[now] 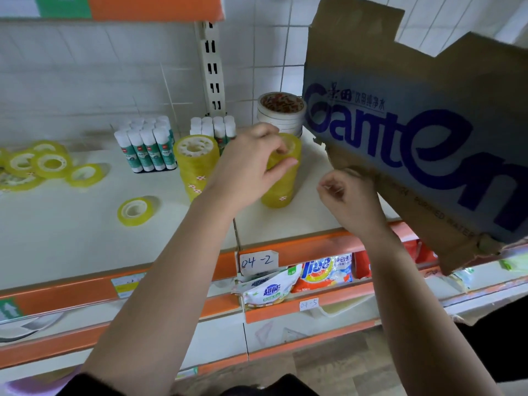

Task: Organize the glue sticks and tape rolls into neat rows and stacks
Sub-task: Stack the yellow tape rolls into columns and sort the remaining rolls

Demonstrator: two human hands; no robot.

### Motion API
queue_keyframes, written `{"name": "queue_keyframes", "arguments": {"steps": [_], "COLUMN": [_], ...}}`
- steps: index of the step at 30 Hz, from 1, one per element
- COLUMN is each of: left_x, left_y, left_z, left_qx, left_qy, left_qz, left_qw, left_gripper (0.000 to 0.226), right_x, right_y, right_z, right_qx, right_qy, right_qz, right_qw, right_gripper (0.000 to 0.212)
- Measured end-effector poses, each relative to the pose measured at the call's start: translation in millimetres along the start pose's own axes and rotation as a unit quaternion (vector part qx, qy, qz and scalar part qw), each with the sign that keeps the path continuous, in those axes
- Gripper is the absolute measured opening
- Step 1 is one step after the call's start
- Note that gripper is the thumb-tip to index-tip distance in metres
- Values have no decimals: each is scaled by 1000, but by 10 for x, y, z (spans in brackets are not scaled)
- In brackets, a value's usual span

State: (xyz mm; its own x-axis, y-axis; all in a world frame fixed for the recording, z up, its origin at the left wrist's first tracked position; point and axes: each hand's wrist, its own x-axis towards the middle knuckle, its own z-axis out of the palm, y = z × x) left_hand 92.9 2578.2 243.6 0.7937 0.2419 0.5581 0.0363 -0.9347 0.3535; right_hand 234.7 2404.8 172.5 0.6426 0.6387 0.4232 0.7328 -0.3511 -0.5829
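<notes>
Two stacks of yellow tape rolls stand on the white shelf. My left hand grips the top of the right stack; the left stack stands free beside it. My right hand holds the lower edge of a torn cardboard box. A single tape roll lies flat in front. Several loose rolls lie scattered at the far left. Two upright groups of green-and-white glue sticks stand near the wall. A stack of white tape rolls sits at the back.
A slotted metal upright rises against the tiled wall. Orange shelf edges carry labels. Detergent bags fill the shelf below. The cardboard box fills the right side above the shelf.
</notes>
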Motion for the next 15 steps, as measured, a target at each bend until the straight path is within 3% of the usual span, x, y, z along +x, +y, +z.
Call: {"name": "queue_keyframes", "arguments": {"steps": [8, 15], "left_x": [-23, -50], "left_y": [5, 33], "left_z": [78, 166], "left_qx": [13, -44], "left_qy": [3, 45], "left_qz": [-21, -69], "left_qw": [1000, 996], "left_gripper": [34, 37], "right_x": [-24, -38], "right_y": [13, -8], "right_z": [18, 20], "right_qx": [6, 13], "right_qy": [4, -2], "right_qz": [0, 16], "right_qw": [1000, 1000], "right_gripper": [5, 10]}}
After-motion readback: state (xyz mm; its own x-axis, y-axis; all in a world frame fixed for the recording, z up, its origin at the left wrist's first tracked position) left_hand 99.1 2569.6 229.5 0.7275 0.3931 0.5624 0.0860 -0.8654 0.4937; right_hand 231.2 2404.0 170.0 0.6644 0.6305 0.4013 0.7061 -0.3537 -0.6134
